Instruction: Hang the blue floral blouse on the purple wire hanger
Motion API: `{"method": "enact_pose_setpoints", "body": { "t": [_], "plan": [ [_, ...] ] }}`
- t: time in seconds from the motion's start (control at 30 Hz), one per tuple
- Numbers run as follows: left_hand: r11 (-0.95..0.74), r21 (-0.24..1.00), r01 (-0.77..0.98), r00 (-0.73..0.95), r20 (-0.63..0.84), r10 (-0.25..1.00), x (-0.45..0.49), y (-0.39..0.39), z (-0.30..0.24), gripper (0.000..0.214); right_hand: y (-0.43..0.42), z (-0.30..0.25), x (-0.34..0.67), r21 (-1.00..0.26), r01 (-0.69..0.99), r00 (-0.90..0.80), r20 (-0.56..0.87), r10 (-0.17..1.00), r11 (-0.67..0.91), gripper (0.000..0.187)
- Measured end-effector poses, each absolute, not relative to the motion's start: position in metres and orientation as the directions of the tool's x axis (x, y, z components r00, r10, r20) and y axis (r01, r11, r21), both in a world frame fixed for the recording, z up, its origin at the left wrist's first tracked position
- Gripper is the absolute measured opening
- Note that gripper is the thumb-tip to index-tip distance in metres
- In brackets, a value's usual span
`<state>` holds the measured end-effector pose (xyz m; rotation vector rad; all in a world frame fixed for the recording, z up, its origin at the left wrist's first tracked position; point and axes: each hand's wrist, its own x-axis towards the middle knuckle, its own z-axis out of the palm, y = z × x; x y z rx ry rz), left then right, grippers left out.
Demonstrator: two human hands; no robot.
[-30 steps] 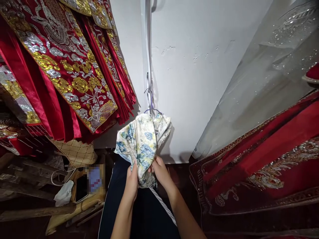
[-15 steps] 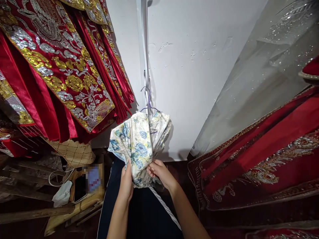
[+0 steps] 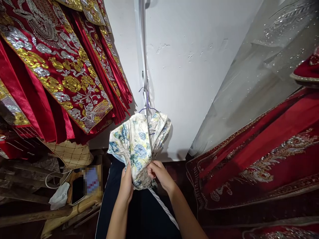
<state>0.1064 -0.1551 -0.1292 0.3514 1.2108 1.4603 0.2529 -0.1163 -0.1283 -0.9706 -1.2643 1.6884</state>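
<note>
A cream cloth with blue flowers (image 3: 138,142) hangs on a purple wire hanger (image 3: 147,103) against the white wall. My left hand (image 3: 126,184) grips the cloth's lower left edge, fingers closed on it. My right hand (image 3: 159,172) pinches the bunched bottom of the same cloth from the right. Below my hands hangs a dark navy garment (image 3: 139,212) with a white stripe.
Red garments with gold and silver embroidery (image 3: 62,66) hang at the left. More red embroidered fabric (image 3: 261,159) and a sheer sequined veil (image 3: 261,66) hang at the right. A phone (image 3: 77,189), a white cable and wooden pieces lie at the lower left.
The view has shifted slightly left and up. Both hands keep hold of the floral cloth, with my right hand's fingers pinching tighter on its bottom.
</note>
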Motion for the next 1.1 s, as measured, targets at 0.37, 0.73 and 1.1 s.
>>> {"method": "enact_pose_setpoints", "body": {
  "t": [0.37,0.73,1.1],
  "plan": [
    [-0.166,0.963,0.214,-0.659,0.267,0.703,0.078,-0.16,-0.155,0.048,-0.12,-0.124,0.261,-0.984,0.154,-0.482,-0.157,0.862,-0.093,0.029],
    [-0.227,0.955,0.189,-0.095,0.248,0.964,0.135,-0.151,-0.115,0.022,-0.114,-0.079,0.259,-0.964,-0.251,-0.218,-0.034,0.975,-0.09,0.027],
    [-0.235,0.884,0.404,0.033,0.243,0.97,0.134,-0.127,-0.152,0.017,-0.038,0.035,0.267,-0.931,-0.316,-0.058,0.211,0.976,0.182,0.021]
  ]
}}
